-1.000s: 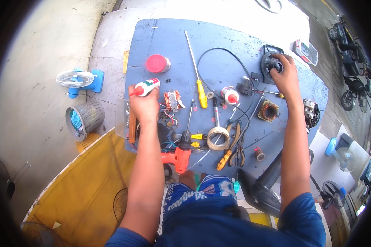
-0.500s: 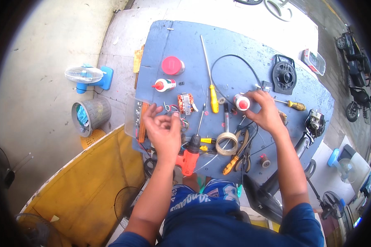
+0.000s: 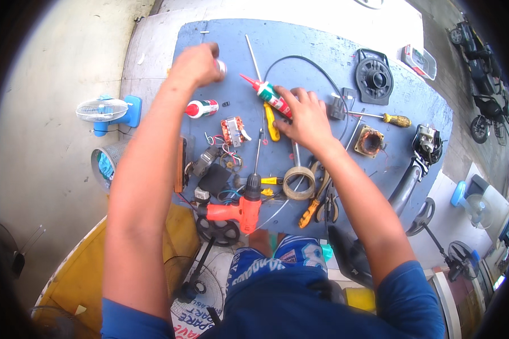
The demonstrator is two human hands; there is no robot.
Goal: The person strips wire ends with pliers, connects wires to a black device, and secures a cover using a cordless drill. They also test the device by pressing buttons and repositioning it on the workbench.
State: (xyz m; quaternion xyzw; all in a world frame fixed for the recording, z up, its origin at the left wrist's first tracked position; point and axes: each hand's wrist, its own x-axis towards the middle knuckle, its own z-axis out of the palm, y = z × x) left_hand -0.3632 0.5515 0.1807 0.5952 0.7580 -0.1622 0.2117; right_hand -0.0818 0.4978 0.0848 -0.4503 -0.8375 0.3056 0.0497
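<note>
My left hand (image 3: 196, 65) reaches to the far left of the table, its fingers closed around a small clear jar (image 3: 222, 68) that they mostly cover. In my right hand (image 3: 306, 117) is a glue bottle (image 3: 274, 97) with a green, white and red label, tilted so its red nozzle points up and left. A second glue bottle (image 3: 202, 108) with a red cap lies nearer me than the jar. Below it sits a copper-wound motor coil (image 3: 232, 131) with loose wires. A yellow-handled screwdriver (image 3: 271, 121) lies beside the held bottle.
On the blue tabletop (image 3: 316, 42) lie a red drill (image 3: 237, 212), a tape roll (image 3: 298, 182), pliers (image 3: 328, 209), another coil (image 3: 370, 141), a black fan housing (image 3: 374, 79) and a screwdriver (image 3: 397, 120). A blue fan (image 3: 110, 113) and a waste basket (image 3: 108, 161) stand left.
My left hand has moved from near the coil to the far left and taken hold of the jar. My right hand has carried the glue bottle leftward and tipped it. The view has shifted slightly.
</note>
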